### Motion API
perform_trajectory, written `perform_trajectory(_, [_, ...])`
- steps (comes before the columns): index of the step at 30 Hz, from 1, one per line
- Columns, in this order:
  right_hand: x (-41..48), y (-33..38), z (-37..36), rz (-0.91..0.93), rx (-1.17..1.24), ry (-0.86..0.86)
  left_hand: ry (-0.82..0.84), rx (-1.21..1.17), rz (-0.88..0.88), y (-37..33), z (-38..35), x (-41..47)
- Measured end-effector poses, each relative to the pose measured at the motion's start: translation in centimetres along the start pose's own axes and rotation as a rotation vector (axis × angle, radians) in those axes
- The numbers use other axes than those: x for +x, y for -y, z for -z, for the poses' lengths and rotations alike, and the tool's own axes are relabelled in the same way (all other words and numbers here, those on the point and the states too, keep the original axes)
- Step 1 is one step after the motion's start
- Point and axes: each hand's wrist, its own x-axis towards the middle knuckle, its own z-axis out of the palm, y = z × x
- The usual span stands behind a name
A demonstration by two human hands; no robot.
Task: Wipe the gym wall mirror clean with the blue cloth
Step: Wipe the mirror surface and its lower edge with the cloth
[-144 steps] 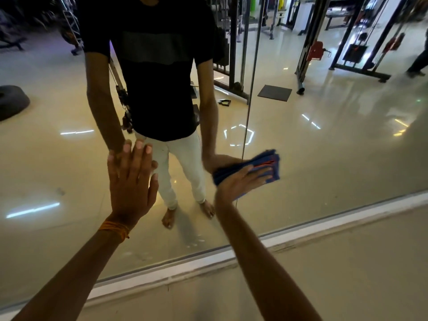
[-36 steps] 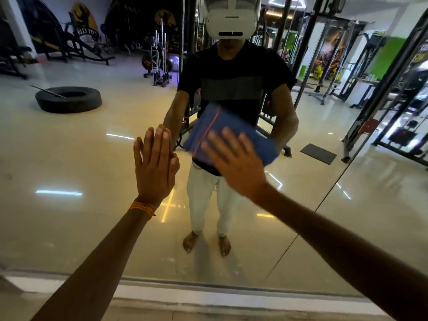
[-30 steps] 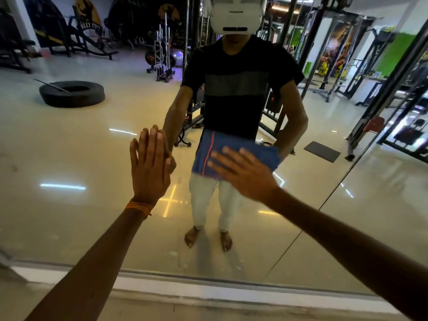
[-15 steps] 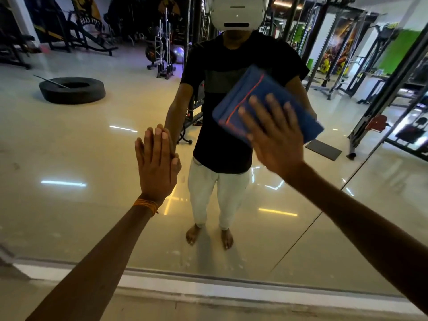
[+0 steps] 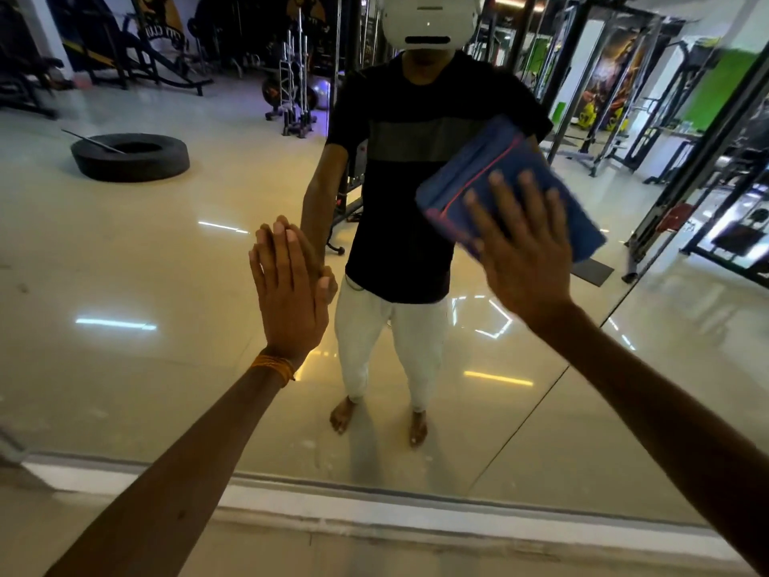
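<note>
A black rubber tyre (image 5: 131, 157) shows reflected at the far left of the glossy mirror (image 5: 125, 389). The left grip (image 5: 291, 293) lies flat on the glass, released, fingers straight and together, with an orange thread band (image 5: 272, 368) at the wrist. Right of it, the right grip (image 5: 524, 260), fingers spread and straight, presses the blue cloth (image 5: 478, 172) against the glass. The cloth is a soft folded rectangle with a thin red stripe, tilted, its long axis slanting from upper left down to lower right, its edges blurred.
</note>
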Motion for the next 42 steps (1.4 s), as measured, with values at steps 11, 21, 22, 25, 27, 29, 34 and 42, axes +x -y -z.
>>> perform_trajectory(11, [-16.3, -1.8, -0.7, 0.503, 0.06, 0.295, 0.142, 0.004, -0.083, -7.2, -2.0, -5.7])
perform_trajectory(21, [-25.1, -1.7, -1.9, 0.487, 0.064, 0.33, 0.247, 0.034, 0.065, -12.1, -4.2, -11.4])
perform_trajectory(22, [-26.5, -2.6, -1.4, 0.537, 0.07, 0.39, 0.252, 0.045, 0.066, -12.2, -4.1, -11.6])
perform_trajectory(25, [-23.5, -6.0, 0.0, 0.405, 0.161, 0.298, 0.257, 0.07, 0.08, -12.5, -3.9, -11.5])
perform_trajectory(27, [-18.2, -8.6, 0.4, 0.199, 0.173, 0.153, 0.248, 0.079, 0.099, -12.8, -4.2, -11.6])
perform_trajectory(29, [-14.7, -9.6, 0.2, 0.039, 0.065, 0.005, 0.217, 0.073, 0.133, -13.5, -5.0, -11.5])
perform_trajectory(34, [-25.2, -3.3, -2.0, 0.408, 0.059, 0.233, 0.168, 0.044, 0.208, -14.0, -6.2, -11.8])
perform_trajectory(42, [-12.2, -4.2, -1.1, 0.209, 0.111, 0.028, 0.112, 0.122, 0.198, -11.3, -4.6, -11.5])
